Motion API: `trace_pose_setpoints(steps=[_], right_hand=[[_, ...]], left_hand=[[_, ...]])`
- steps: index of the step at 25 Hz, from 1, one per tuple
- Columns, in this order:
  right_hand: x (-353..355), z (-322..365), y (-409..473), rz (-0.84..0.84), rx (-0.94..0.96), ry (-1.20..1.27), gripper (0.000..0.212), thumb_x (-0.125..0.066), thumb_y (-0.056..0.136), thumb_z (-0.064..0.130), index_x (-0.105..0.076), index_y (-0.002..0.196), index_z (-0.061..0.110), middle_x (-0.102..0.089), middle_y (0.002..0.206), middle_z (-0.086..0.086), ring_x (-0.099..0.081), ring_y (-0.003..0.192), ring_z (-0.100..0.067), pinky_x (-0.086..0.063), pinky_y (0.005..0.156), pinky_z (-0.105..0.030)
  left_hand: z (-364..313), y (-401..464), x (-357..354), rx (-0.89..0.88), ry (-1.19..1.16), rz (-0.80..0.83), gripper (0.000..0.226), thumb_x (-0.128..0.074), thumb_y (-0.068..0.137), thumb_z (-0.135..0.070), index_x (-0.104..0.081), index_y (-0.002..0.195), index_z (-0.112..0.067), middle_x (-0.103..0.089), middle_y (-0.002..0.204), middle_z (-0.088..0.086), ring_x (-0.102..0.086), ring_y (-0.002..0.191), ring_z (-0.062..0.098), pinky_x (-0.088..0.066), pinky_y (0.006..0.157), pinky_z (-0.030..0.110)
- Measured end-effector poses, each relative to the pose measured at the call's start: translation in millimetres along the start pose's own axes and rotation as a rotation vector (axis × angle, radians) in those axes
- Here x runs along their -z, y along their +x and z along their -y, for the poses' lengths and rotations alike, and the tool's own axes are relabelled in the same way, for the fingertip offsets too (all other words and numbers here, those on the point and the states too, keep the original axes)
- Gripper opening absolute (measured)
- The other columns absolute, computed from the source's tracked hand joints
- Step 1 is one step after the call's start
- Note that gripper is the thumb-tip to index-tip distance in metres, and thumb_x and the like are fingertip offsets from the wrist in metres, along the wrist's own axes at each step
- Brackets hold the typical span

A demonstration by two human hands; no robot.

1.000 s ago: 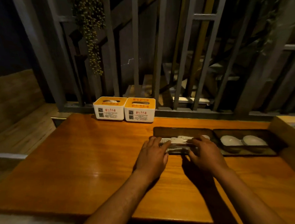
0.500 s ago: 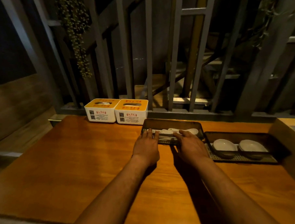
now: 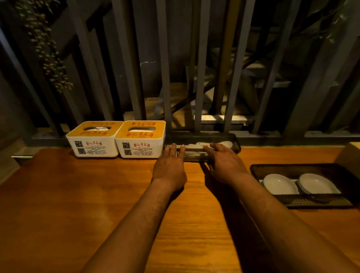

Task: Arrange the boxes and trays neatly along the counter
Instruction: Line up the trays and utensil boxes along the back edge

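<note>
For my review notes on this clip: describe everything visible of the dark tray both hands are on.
The dark spoon tray is a shallow, long rectangular tray of dark, plastic-looking material with rounded corners and a slotted bottom. It lies flat at the back edge of the wooden counter, beside the right tissue box, apparently touching it. White spoons lie inside. The left hand and right hand rest on its near rim with straight fingers reaching over it.

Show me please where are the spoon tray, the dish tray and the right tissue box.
spoon tray (image 3: 233, 141): head view, right end wall.
dish tray (image 3: 314, 201) : head view, perforated near floor.
right tissue box (image 3: 141, 149): head view, white front face.
</note>
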State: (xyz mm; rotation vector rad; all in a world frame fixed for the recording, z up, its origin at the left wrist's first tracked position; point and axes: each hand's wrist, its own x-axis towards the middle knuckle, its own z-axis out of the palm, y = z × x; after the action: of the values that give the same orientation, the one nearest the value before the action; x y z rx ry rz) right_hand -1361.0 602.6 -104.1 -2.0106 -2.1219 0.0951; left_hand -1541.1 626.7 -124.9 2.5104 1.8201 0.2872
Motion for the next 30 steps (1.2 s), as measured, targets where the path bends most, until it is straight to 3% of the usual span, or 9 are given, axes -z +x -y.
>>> trace_pose_setpoints(steps=[8,12,19,24,30], right_hand=[[-8.1,-3.5,28.8,-0.014,0.012,-0.016,0.071,-0.058,0.092,0.034,-0.022,0.152,0.029,-0.021,0.16,-0.005,-0.017,0.146,-0.028,-0.018,0.12,-0.046],[-13.2,-7.9,44.4,0.018,0.016,-0.073,0.074,-0.056,0.092,0.042,-0.016,0.153,0.03,-0.016,0.162,-0.004,-0.013,0.148,-0.029,-0.014,0.12,-0.049],[-5.8,-7.0,19.3,0.026,0.027,-0.077,0.073,-0.042,0.095,0.051,-0.003,0.154,0.033,-0.006,0.164,-0.006,-0.005,0.15,-0.03,-0.012,0.119,-0.057],[24.3,-18.7,-52.2,-0.07,0.001,-0.014,0.067,-0.052,0.094,0.038,-0.018,0.152,0.036,-0.016,0.162,-0.003,-0.01,0.149,-0.026,-0.016,0.119,-0.053],[56.4,-89.4,-164.7,-0.284,-0.25,0.022,0.053,-0.065,0.086,0.029,-0.05,0.137,0.023,-0.047,0.143,-0.007,-0.04,0.132,-0.027,-0.034,0.111,-0.047]], left_hand=[[5.1,27.6,-8.6,0.033,0.004,0.02,0.097,-0.066,0.086,-0.023,0.0,0.157,-0.025,-0.001,0.165,0.009,0.001,0.151,0.031,-0.019,0.118,0.047],[3.7,38.3,-10.3,0.024,0.048,0.021,0.098,-0.064,0.086,-0.025,0.003,0.156,-0.021,0.0,0.165,0.012,0.0,0.15,0.033,-0.018,0.119,0.048],[5.3,25.8,-12.3,-0.003,0.066,-0.02,0.093,-0.057,0.089,-0.024,0.007,0.156,-0.02,0.004,0.164,0.015,0.005,0.15,0.035,-0.005,0.122,0.049],[-28.2,-13.0,-8.9,-0.084,-0.049,-0.037,0.08,-0.052,0.092,-0.027,-0.003,0.156,-0.026,-0.002,0.164,0.014,0.003,0.15,0.033,-0.005,0.122,0.048],[-121.0,-89.5,2.4,-0.232,-0.172,-0.071,0.07,-0.047,0.096,-0.029,-0.012,0.156,-0.029,-0.01,0.164,0.01,-0.003,0.151,0.029,-0.007,0.122,0.044]])
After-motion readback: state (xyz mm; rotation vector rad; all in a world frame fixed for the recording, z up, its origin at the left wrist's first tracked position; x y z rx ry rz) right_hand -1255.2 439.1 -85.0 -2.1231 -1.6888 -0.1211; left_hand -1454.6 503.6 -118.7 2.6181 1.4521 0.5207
